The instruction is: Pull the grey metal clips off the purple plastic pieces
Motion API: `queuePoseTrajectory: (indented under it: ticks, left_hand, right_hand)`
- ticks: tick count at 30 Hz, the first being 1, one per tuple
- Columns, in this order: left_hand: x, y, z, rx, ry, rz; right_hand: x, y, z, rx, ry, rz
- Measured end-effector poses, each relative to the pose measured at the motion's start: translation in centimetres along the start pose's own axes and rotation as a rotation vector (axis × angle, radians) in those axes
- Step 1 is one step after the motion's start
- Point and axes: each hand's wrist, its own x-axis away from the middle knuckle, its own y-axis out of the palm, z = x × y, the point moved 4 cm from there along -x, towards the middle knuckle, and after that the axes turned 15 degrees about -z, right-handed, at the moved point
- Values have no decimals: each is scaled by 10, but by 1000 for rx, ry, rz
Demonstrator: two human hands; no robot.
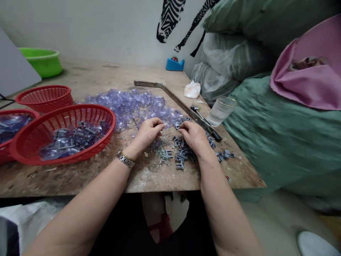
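Observation:
My left hand (149, 133), with a metal watch on its wrist, rests on the worn wooden table (80, 177) with its fingers curled in a pinch. My right hand (194, 137) lies close beside it, fingers curled down over a scatter of small grey metal parts (181, 154). The fingertips of both hands nearly meet; what they pinch is too small to make out. Just behind the hands spreads a heap of clear bluish plastic pieces (133, 105).
A red basket (64, 133) at the left holds plastic pieces with grey parts. Two more red baskets (44, 97) and a green basin (42, 60) stand farther left. A metal bar (170, 96), glass (221, 111), blue tape dispenser (175, 64) and green sacks (279, 142) lie right.

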Motion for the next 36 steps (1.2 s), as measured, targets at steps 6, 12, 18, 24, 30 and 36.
queuePoseTrajectory:
  ticks: [6, 12, 18, 24, 30, 36]
  left_hand:
    - [-3, 2, -3, -19, -5, -19]
    - [1, 0, 0, 4, 36, -3]
    - [-2, -5, -1, 7, 20, 4]
    - [-2, -10, -1, -64, 33, 35]
    - [0, -13, 0, -144, 38, 46]
    - [1, -12, 3, -153, 25, 37]
  right_hand:
    - [19, -2, -1, 38, 161, 50]
    - [18, 14, -17, 41, 250, -102]
    - [20, 21, -34, -49, 94, -167]
    - [44, 13, -24, 46, 174, -112]
    - [48, 19, -20, 45, 255, -194]
    - [39, 27, -42, 18, 174, -188]
